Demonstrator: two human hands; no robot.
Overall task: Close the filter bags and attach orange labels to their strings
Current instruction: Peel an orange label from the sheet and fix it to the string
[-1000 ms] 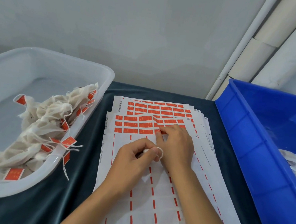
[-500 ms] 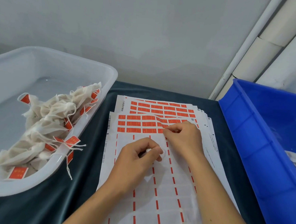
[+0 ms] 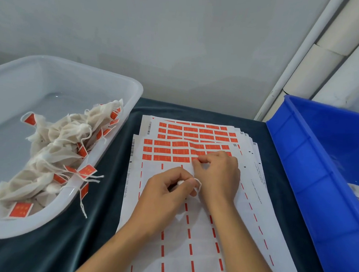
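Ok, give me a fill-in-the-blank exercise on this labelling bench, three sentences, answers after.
1. The finished filter bags with orange labels lie in the ____ tub on the left.
2. The right hand pinches at an orange label on the top ____ sheet.
3. The left hand holds a white ____ loop.

Missing words: clear; label; string

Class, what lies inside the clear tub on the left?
Inside the clear tub lies a heap of filter bags with orange labels on strings. Whatever lies beneath the heap is covered.
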